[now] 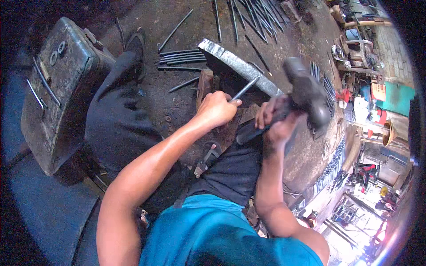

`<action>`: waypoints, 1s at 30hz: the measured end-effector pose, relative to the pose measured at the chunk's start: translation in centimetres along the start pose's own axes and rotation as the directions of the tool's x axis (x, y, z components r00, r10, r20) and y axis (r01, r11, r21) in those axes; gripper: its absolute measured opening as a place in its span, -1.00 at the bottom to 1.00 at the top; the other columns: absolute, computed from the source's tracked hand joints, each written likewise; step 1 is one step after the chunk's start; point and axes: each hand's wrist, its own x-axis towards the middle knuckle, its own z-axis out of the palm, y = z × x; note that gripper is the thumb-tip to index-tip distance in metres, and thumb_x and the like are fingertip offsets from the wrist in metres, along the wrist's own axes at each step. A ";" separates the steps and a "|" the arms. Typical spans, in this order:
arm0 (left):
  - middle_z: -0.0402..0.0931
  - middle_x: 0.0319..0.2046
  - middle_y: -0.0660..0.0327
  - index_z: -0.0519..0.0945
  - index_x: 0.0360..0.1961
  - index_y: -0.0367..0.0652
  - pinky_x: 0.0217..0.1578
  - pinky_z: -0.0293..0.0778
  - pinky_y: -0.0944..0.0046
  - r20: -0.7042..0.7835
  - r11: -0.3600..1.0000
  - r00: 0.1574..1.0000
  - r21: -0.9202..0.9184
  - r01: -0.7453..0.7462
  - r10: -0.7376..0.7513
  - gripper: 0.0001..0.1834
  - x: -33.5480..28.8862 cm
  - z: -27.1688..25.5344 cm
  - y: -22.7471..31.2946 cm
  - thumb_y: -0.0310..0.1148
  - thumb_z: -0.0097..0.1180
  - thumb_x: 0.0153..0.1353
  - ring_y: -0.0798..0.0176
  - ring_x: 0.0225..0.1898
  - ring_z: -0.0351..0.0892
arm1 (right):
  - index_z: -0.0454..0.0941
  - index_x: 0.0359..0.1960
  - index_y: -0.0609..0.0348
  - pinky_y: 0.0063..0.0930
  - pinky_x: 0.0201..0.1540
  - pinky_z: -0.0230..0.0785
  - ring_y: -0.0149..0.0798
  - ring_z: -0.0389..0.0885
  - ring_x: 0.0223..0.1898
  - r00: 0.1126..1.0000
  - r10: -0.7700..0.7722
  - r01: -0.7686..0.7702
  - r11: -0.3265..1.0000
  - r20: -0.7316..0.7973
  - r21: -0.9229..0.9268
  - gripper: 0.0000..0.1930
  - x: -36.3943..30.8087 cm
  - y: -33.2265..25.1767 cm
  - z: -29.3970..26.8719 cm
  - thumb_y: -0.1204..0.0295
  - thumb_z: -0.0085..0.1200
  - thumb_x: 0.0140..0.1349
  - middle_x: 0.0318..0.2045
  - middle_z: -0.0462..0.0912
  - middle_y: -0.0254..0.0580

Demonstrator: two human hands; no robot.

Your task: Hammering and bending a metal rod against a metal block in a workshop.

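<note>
My left hand [218, 108] is closed round a thin metal rod [246, 88]. The rod's far end rests against the bright worn edge of a thick steel anvil block [242, 66], which is propped on a wooden support [205, 86]. With my right hand [277, 119] I grip a hammer by its dark handle. The dark, heavy hammer head [308, 91] is in the air to the right of the block, slightly smeared by motion. Beside the block, at its left, several dark rods [182, 57] lie side by side on the ground.
More rods [262, 20] lie scattered on the dirt floor [155, 13] beyond the block. At left stands a worn metal box [66, 88] with rings and bent rods on top. Stacked rods [330, 162] and cluttered shelving [361, 57] line the right side.
</note>
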 end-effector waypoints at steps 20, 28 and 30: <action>0.58 -0.62 0.09 0.62 -0.31 -0.37 -0.50 0.49 0.22 0.071 0.989 0.997 -0.143 0.043 -0.034 -0.59 0.1 -0.1 0.4 -0.13 0.11 0.22 0.27 -0.61 0.59 | 0.27 -0.50 0.15 -0.47 -0.78 0.19 -0.36 0.26 -0.85 0.826 0.502 -0.532 0.845 -0.256 -0.059 -0.38 1.1 1.2 -0.8 -0.22 -0.37 0.30 -0.81 0.23 -0.31; 0.58 -0.64 0.08 0.63 -0.38 -0.32 -0.47 0.50 0.20 0.036 0.995 0.999 -0.094 0.033 -0.029 -0.63 0.0 0.7 0.4 -0.14 0.14 0.19 0.25 -0.61 0.61 | 0.22 -0.45 0.14 -0.52 -0.85 0.13 -0.42 0.17 -0.88 0.984 0.168 -0.157 0.976 -0.064 0.152 -0.38 0.1 -2.4 1.1 -0.24 -0.42 0.29 -0.81 0.16 -0.38; 0.58 -0.65 0.05 0.64 -0.38 -0.30 -0.46 0.50 0.17 -0.129 0.998 0.991 -0.030 -0.052 0.047 -0.64 0.3 1.5 -0.4 -0.15 0.15 0.17 0.22 -0.60 0.62 | 0.23 -0.46 0.15 -0.49 -0.83 0.17 -0.39 0.18 -0.87 0.999 0.045 -0.048 0.978 0.020 0.203 -0.39 0.1 -3.0 1.4 -0.23 -0.40 0.29 -0.79 0.19 -0.36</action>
